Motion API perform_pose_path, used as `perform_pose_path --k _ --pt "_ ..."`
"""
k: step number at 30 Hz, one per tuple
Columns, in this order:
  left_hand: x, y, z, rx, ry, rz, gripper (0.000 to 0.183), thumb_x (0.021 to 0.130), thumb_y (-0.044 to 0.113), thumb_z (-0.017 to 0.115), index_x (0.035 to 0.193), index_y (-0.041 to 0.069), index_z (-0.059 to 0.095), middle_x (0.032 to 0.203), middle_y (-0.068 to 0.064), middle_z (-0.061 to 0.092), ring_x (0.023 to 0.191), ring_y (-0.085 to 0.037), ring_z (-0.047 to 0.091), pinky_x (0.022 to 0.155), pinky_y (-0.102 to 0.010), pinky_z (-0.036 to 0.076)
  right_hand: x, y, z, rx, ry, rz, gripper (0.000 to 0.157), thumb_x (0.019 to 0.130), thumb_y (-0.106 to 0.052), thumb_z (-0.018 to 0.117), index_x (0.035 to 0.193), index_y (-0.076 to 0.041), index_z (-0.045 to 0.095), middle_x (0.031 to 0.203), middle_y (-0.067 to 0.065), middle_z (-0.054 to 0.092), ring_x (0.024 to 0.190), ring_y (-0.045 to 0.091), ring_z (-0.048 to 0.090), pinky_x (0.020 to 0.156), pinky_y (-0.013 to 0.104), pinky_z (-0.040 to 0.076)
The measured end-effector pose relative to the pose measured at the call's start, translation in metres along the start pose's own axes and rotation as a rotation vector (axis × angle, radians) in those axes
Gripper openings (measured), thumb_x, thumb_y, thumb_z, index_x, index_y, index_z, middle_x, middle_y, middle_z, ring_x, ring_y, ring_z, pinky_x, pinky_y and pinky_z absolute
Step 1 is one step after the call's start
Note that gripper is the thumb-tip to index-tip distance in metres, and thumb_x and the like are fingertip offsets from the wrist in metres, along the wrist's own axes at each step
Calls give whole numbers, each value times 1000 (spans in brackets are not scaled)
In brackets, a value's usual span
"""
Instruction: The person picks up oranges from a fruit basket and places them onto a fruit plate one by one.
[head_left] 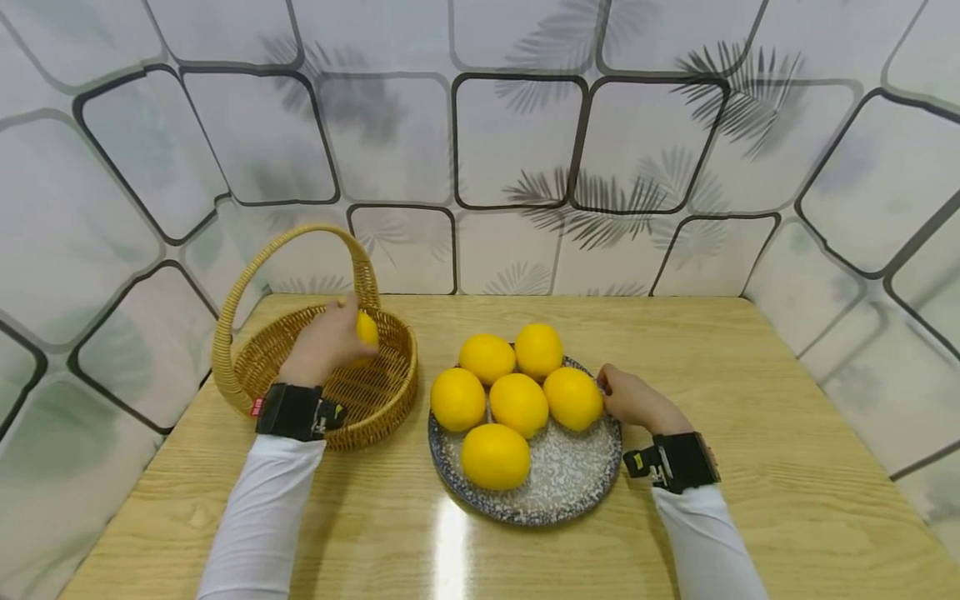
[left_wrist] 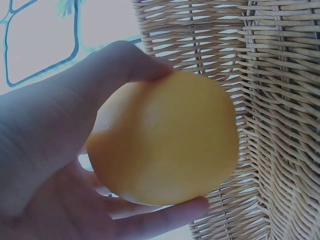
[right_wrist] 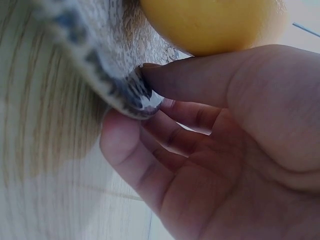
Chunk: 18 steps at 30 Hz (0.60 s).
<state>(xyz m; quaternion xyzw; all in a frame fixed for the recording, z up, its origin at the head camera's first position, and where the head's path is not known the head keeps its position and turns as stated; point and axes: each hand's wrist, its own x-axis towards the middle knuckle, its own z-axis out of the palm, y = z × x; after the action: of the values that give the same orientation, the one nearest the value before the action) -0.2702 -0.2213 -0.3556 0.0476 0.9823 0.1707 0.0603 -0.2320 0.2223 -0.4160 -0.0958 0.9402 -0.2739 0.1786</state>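
My left hand (head_left: 321, 343) is inside the wicker basket (head_left: 396, 410), gripping a yellow lemon (left_wrist: 170, 142). Its thumb lies along one side of the fruit and its fingers along the other, with woven wall close behind in the left wrist view. My right hand (head_left: 636, 402) pinches the right rim of a speckled grey plate (head_left: 573, 467) with a dark edge. In the right wrist view the thumb (right_wrist: 195, 80) presses on top of the rim while fingers reach below it. Several more lemons (head_left: 519, 406) rest on the plate, one right beside that thumb.
The basket's tall arched handle (head_left: 255, 271) rises over its left and back sides. Basket and plate stand side by side on a light wooden table (head_left: 757, 467). Patterned wall panels (head_left: 517, 142) enclose the table at the back and both sides.
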Motion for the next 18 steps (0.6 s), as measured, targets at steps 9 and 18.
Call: perform_pose_path --k 9,18 --pt "-1 2 -4 -31 182 3 86 87 31 73 152 -5 29 136 -38 46 112 -53 58 85 -62 53 0 0 0 2 2 -2 21 100 -3 46 118 7 48 94 17 54 80 25 51 67 32 42" --pt "-2 3 -4 -72 253 30 83 86 26 74 147 -6 27 123 -32 51 98 -46 61 77 -54 55 1 2 2 -3 4 3 21 100 -3 47 117 7 48 95 17 55 81 25 52 68 33 43"
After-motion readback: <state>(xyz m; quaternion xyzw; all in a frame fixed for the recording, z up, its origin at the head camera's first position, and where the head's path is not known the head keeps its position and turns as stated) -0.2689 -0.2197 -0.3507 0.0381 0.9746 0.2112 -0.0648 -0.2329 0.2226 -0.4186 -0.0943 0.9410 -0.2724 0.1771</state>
